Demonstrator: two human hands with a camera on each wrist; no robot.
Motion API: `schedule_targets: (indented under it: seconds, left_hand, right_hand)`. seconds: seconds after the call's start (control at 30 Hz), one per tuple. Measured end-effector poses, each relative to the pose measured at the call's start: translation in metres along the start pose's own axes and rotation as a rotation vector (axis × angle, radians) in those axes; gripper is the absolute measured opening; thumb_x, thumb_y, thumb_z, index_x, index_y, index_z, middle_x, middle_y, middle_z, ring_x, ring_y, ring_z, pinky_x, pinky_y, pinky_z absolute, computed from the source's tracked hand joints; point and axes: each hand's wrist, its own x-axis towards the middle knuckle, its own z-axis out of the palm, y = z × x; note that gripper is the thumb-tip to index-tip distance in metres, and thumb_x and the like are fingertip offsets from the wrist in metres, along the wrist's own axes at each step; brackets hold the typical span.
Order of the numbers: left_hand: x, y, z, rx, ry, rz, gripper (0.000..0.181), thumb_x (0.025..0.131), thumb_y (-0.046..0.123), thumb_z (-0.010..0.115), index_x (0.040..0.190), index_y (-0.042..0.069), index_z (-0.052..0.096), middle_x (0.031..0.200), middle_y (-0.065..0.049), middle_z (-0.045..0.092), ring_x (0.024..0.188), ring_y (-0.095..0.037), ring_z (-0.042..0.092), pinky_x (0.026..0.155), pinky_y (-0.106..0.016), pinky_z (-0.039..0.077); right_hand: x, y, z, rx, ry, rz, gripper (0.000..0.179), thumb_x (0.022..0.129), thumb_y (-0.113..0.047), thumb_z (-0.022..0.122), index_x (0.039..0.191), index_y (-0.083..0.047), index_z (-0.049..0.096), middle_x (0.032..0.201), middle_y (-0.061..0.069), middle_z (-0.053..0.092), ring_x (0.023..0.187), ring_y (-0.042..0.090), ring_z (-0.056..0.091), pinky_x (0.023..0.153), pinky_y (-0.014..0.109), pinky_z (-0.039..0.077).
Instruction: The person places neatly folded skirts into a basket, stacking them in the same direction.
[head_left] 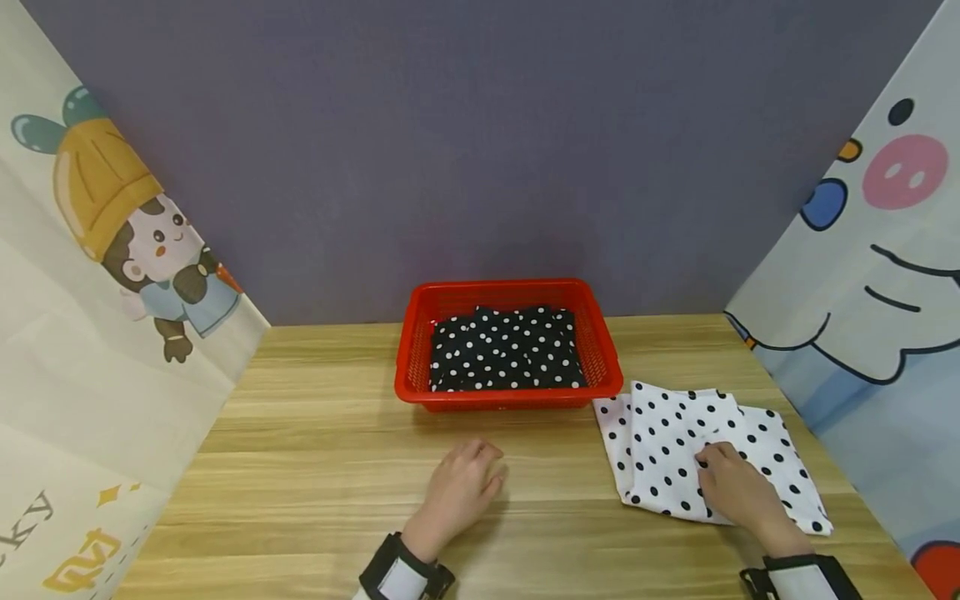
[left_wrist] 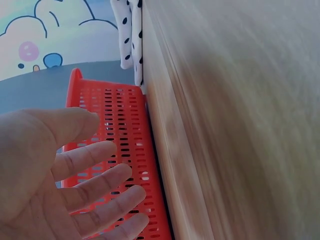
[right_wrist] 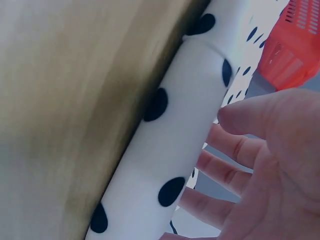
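A red plastic basket (head_left: 495,400) with slotted walls stands near the back of the table. Inside it lies a black cloth (head_left: 502,350) with white dots. To the basket's right, a folded white cloth (head_left: 663,442) with black dots lies flat, one corner close to the basket. My right hand (head_left: 738,492) rests on or just over this white cloth; in the right wrist view its relaxed fingers (right_wrist: 212,167) are at the cloth's folded edge, pinching nothing visible. My left hand (head_left: 459,487) is over the table in front of the basket, holding nothing, fingers (left_wrist: 100,172) spread.
The wooden table (head_left: 315,467) meets a grey back panel (head_left: 487,150). Printed sheets with cartoon figures flank it, one on the left (head_left: 75,358) and one on the right (head_left: 885,325). Both wrists wear dark bands.
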Motion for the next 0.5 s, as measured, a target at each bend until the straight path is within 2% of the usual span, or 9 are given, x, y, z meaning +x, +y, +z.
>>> schedule_targets:
  seconds: [0.33,0.5]
  left_hand:
    - [0.001,0.007,0.004,0.009,0.0,0.022,0.024,0.082,0.026,0.065,0.101,0.012,0.065,0.1,-0.001,0.062,0.091,-0.019,0.059,0.081,-0.035,0.049]
    - [0.0,0.011,0.004,0.007,-0.007,0.038,0.023,0.082,0.025,0.066,0.101,0.012,0.065,0.101,0.0,0.062,0.091,-0.019,0.059,0.08,-0.034,0.049]
  right_hand:
    - [-0.02,-0.01,0.004,0.016,0.015,-0.008,0.018,0.081,-0.006,0.057,0.095,0.004,0.061,0.101,0.023,0.053,0.081,0.035,0.059,0.064,0.047,0.048]
    - [-0.026,-0.019,0.005,0.026,-0.011,-0.017,0.017,0.081,-0.007,0.058,0.095,0.002,0.061,0.102,0.019,0.054,0.081,0.034,0.059,0.066,0.047,0.048]
